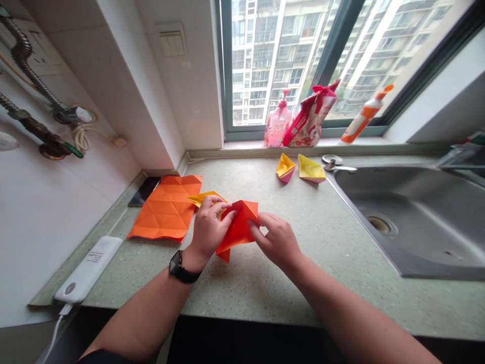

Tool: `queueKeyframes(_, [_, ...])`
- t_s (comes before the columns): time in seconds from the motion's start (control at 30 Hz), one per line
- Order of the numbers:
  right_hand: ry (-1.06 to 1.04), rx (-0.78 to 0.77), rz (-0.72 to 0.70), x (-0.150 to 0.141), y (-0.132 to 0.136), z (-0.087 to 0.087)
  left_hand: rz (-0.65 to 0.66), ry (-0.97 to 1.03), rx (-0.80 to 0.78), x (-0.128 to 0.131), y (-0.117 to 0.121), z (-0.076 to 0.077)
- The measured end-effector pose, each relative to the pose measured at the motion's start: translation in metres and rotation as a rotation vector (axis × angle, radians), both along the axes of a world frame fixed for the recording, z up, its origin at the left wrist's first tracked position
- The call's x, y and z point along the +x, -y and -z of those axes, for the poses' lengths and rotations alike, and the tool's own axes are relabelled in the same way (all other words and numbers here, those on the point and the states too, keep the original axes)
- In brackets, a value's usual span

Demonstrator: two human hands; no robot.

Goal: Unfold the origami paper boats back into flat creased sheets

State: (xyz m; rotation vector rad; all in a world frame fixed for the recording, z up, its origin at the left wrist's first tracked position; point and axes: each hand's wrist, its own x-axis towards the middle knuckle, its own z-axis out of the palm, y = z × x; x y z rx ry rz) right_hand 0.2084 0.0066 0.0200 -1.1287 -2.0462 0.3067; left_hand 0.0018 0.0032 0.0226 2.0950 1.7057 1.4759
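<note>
Between my two hands is a partly folded sheet of orange-red origami paper, held just above the counter. My left hand, with a black watch on the wrist, pinches its left side between thumb and fingers. At the right edge my right hand grips the paper, its thumb on the near face. Just behind my left hand lies a yellow-orange folded paper piece, partly hidden by the fingers. An unfolded orange sheet with crease lines rests to the left. Two folded paper boats, one orange-yellow and one yellow, stand near the back.
A white power bank with a cable lies at the left edge. A dark flat object sits partly under the orange sheet. On the right is a steel sink with a faucet. Bottles and a red bag line the windowsill.
</note>
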Motion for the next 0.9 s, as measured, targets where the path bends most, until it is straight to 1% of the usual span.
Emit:
queueKeyframes(0.13, [0.009, 0.007, 0.015, -0.0009, 0.0007, -0.0009, -0.025, -0.053, -0.04, -0.0027, -0.002, -0.0016])
queueKeyframes(0.37, [-0.004, 0.015, 0.027, -0.0015, -0.0004, -0.0006, -0.065, -0.147, -0.027, -0.0072, -0.0045, -0.003])
queueKeyframes(0.67, [0.014, 0.013, -0.001, -0.0021, -0.0014, 0.0038, -0.006, -0.111, 0.028, -0.0065, -0.0024, -0.0052])
queueKeyframes(0.9, [-0.012, -0.026, -0.033, -0.0034, 0.0002, 0.0043, 0.043, -0.144, 0.068, -0.0071, -0.0017, -0.0041])
